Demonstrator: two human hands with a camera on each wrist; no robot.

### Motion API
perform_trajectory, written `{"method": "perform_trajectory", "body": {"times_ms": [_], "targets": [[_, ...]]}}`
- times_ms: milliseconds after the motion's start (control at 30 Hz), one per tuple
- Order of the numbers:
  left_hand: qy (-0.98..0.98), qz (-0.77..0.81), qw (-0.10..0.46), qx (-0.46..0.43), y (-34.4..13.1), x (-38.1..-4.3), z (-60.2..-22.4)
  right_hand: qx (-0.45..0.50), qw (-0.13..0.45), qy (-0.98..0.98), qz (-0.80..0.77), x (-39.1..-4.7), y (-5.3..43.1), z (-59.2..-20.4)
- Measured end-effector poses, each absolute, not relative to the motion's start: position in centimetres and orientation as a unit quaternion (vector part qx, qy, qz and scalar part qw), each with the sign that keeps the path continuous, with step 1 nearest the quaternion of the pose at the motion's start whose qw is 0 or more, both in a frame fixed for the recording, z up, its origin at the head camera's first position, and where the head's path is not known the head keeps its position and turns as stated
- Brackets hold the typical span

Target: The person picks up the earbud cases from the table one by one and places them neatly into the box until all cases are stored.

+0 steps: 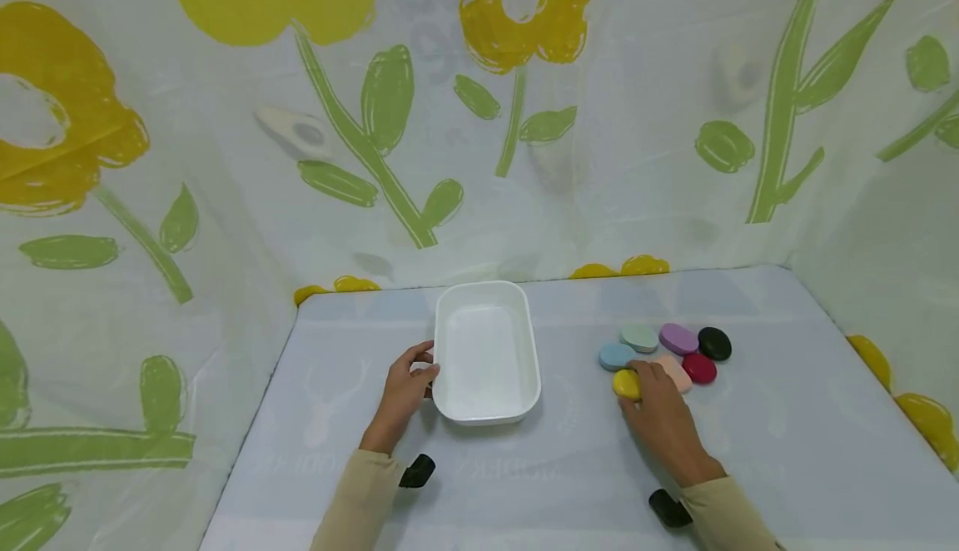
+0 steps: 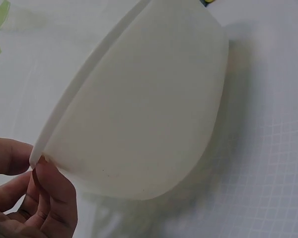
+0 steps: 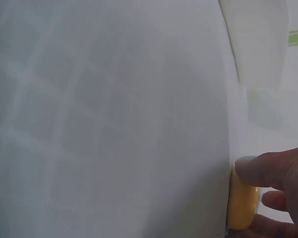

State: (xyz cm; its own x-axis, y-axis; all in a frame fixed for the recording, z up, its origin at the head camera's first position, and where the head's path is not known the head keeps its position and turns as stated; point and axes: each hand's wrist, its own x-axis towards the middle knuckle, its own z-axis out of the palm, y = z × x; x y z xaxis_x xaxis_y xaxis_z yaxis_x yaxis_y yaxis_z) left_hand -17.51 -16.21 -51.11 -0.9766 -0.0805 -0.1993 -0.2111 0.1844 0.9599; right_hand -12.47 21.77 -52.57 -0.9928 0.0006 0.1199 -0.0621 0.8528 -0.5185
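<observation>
At the left of the table, my left hand [image 1: 408, 384] pinches the left rim of a white rectangular tub [image 1: 485, 355]. In the left wrist view, the thumb and fingers [image 2: 54, 193] meet at the rim of the tub [image 2: 139, 114], which appears slanted there. On the right, my right hand [image 1: 663, 418] holds a smooth yellow oval bar [image 1: 626, 384], which looks like soap. The right wrist view has the thumb on one side of the yellow bar [image 3: 243, 203] and fingers at the other. Beside this hand lies a light blue oval bar [image 1: 616, 357].
Around the right hand are a peach bar [image 1: 674, 373], a red one [image 1: 699, 369], a black one [image 1: 715, 344], a purple one [image 1: 678, 339] and a pale green one [image 1: 639, 337]. A flowered curtain [image 1: 599, 185] encloses the pale table [image 1: 524, 484] at the back and sides.
</observation>
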Motion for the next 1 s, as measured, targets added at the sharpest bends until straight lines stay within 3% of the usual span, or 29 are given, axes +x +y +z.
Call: {"method": "perform_trajectory", "body": {"times_ms": [500,700,1000], "targets": [[0.746,0.655,0.062,-0.100,-15.6,-17.2,-50.6,0.028,0.068,-0.947,0.312,-12.6,21.2,-50.6],[0.744,0.658,0.059,-0.101,-15.7,-17.3,-50.8,0.058,0.091,-0.934,0.339,-13.7,19.6,-48.6],[0.737,0.665,0.059,-0.103,-15.5,-17.3,-51.1,0.094,0.080,-0.918,0.377,-16.0,15.7,-46.1]]}}
